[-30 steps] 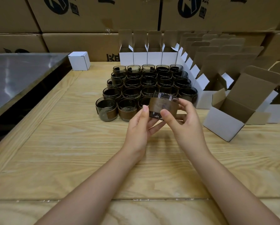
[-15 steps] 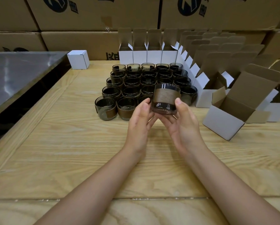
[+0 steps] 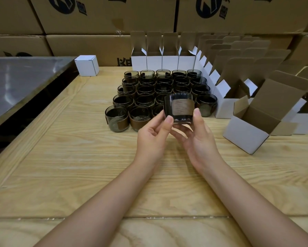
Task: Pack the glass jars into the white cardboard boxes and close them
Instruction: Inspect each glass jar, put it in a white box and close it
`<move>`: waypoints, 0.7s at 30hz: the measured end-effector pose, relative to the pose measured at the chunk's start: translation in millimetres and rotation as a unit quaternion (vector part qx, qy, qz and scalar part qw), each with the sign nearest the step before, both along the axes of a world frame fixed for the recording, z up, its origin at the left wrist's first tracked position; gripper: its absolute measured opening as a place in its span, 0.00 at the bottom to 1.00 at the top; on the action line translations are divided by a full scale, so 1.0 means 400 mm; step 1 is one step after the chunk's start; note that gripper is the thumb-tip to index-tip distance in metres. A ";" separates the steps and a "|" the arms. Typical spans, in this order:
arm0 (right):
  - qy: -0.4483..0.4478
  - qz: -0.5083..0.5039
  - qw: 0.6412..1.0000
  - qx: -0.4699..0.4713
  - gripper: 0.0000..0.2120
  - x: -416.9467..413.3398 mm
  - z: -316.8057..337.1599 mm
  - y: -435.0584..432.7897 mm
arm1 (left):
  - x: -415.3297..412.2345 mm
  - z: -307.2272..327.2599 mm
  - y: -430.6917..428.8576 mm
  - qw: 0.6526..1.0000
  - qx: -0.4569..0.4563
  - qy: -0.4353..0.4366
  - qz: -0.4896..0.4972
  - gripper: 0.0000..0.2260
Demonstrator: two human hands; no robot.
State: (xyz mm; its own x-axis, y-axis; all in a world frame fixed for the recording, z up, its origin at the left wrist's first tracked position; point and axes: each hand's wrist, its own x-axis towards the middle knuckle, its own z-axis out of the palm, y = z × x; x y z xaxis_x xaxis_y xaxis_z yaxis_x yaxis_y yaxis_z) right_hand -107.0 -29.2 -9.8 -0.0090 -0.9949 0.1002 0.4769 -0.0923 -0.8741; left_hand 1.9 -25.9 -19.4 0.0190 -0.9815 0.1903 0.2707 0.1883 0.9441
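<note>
Glass jar (brown label facing camera) grasped by left hand and right hand fingers above worktop; open white box right.

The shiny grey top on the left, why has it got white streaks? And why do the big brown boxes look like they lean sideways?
Head view: the grey top reflects light, hence the pale glare streaks; head view again: the wide-angle lens, looking down, probably makes the brown cartons lean outward near the frame's sides; the label on the held jar looks slightly soft.
</note>
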 end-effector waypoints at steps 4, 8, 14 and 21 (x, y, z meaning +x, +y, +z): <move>0.043 -0.053 0.998 -0.014 0.25 0.003 0.006 0.006 | 0.001 -0.006 -0.004 0.999 -0.018 0.014 0.027 0.27; 0.026 -0.066 0.997 -0.044 0.30 0.014 0.010 0.011 | -0.004 -0.016 -0.007 0.997 -0.049 -0.013 0.052 0.25; -0.102 -0.013 0.995 0.007 0.25 -0.001 0.012 0.004 | -0.006 -0.009 -0.003 0.996 -0.066 -0.013 0.052 0.28; -0.146 0.063 0.985 0.072 0.19 -0.004 0.005 0.000 | -0.001 -0.007 -0.005 0.999 -0.046 -0.028 0.008 0.35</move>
